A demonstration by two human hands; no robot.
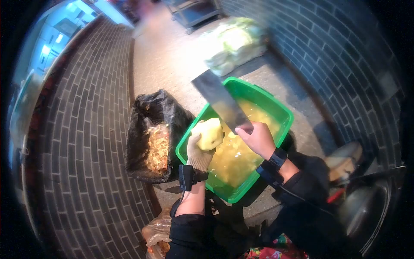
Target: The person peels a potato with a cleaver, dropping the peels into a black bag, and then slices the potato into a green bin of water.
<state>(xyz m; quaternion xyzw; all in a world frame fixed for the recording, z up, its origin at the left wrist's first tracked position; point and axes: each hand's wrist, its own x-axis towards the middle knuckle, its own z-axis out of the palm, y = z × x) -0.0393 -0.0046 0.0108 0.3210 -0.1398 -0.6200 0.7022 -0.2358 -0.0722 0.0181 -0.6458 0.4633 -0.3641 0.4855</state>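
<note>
My left hand (199,156), in a pale knitted glove, is wrapped round a peeled yellow potato (210,134) with a dark spot on its side. My bare right hand (258,140) grips a cleaver (221,101); its broad dark blade slants up and to the left, its tip past the far rim. Both hands are over a green tub (286,113), which holds cloudy water with yellow pieces (235,162) in it. The blade's lower part is close to the right of the potato. My right fingers cover the cleaver's handle.
Left of the tub stands a black bag (160,103) with peelings (157,151) inside. Beyond the tub lies a clear bag of cabbages (235,45). Brick walls (90,129) run along both sides. A plastic bag (158,228) is near my left sleeve, and a wheeled cart (194,15) stands farther back.
</note>
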